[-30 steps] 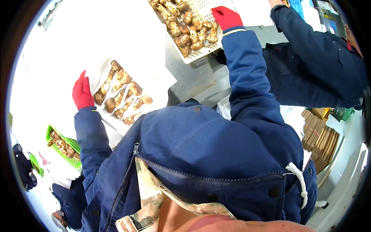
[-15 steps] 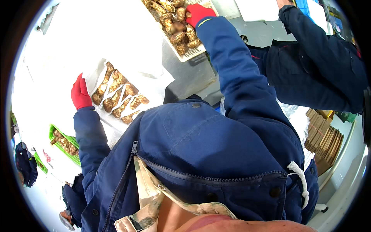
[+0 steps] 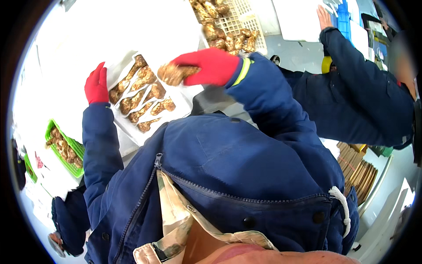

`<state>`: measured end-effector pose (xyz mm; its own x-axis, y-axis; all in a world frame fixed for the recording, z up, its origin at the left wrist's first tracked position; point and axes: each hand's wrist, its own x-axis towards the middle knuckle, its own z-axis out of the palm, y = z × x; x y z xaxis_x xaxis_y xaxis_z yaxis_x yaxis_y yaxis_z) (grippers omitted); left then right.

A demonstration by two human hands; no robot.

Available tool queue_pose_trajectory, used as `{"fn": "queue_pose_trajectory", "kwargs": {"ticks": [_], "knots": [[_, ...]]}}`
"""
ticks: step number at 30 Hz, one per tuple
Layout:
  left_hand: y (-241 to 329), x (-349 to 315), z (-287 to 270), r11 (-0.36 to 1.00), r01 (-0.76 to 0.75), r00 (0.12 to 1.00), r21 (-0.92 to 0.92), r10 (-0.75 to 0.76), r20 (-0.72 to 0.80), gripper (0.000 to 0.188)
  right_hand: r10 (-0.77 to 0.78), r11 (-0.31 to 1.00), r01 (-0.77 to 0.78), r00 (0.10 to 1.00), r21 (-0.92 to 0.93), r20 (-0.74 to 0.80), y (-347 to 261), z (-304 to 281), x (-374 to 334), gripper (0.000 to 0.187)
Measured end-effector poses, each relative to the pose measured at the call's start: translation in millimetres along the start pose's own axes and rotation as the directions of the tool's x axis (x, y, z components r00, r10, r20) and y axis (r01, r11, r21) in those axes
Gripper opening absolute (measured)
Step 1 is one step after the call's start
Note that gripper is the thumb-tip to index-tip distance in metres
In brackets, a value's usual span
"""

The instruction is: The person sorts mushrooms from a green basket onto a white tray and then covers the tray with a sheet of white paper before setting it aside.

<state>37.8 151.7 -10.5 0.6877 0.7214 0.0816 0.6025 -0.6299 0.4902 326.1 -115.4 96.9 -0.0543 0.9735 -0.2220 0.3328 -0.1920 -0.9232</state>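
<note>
In front of me a white paper-lined box (image 3: 140, 135) holds several brown, scaly mushrooms (image 3: 143, 78) in slanting rows, with strips of white paper between the rows. Beside its far left edge rests my left hand (image 3: 96, 83), red-gloved, fingers stretched out, holding nothing that I can see. My right hand (image 3: 211, 67), also in a red glove, grips a mushroom (image 3: 172, 74) just right of the box, above the white surface. Further off to the right, a cream plastic basket (image 3: 239, 20) carries more mushrooms (image 3: 210, 11), partly cut off by the picture's upper edge.
A green basket (image 3: 72, 168) of mushrooms stands at the left. On the right is another person's dark sleeve and body (image 3: 343, 101), with a hand by a white box (image 3: 295, 22). Flattened cardboard (image 3: 360, 174) is stacked low on the right. Another person (image 3: 70, 220) shows at lower left.
My right hand has come from the cream basket leftward and nearer to me, bringing a mushroom toward the lined box. My left hand has stayed beside the box. The person on the right has shifted.
</note>
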Motion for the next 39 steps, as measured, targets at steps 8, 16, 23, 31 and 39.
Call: {"fn": "queue_pose_trajectory", "kwargs": {"ticks": [8,16,23,31,39], "knots": [[13,10,7,0.996,-0.029,0.999,0.089,0.031,-0.022,0.026,-0.322,0.910,0.251,0.930,-0.331,-0.180,9,31,131,0.033],[-10,-1,5,0.990,-0.027,0.997,-0.139,0.016,-0.082,0.024,-0.369,0.709,0.221,0.926,-0.670,-0.085,10,111,177,0.030],[-17,0,2,0.954,-0.076,0.992,-0.290,0.043,-0.120,0.021,-0.359,0.675,0.242,0.933,-0.697,-0.023,18,128,195,0.013],[-24,-6,-5,0.914,-0.199,0.977,-0.353,0.157,-0.144,0.032,-0.332,0.531,0.205,0.943,-0.822,0.020,40,146,195,0.016],[-11,-13,-7,0.970,-0.240,0.964,-0.045,0.232,-0.130,0.044,-0.297,0.553,0.119,0.953,-0.825,-0.062,32,132,189,0.023]]}}
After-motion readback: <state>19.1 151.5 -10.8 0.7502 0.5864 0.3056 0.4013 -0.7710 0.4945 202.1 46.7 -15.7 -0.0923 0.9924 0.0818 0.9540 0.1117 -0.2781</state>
